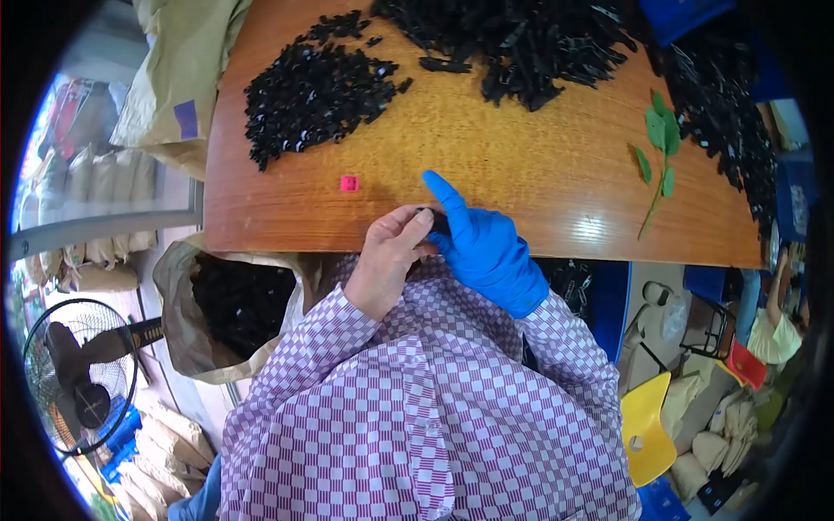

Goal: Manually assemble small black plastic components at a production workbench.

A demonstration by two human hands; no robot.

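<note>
At the near edge of the wooden table [512, 174], my hands meet over a small black plastic piece [440, 223]. My bare left hand [387, 260] pinches it between thumb and fingers. My right hand [495, 260], in a blue glove, closes on its other side with the index finger stretched out and away. Fingers cover most of the piece, so its full shape is hidden. A small pink block [349, 183] lies on the table ahead of my left hand.
Small black parts [317, 100] form a heap at the far left, and longer black pieces [521, 43] pile up at the back. A leafy sprig [665, 143] lies right. Below the table's left edge stands an open sack [178, 304] of black parts, beside a fan [82, 373].
</note>
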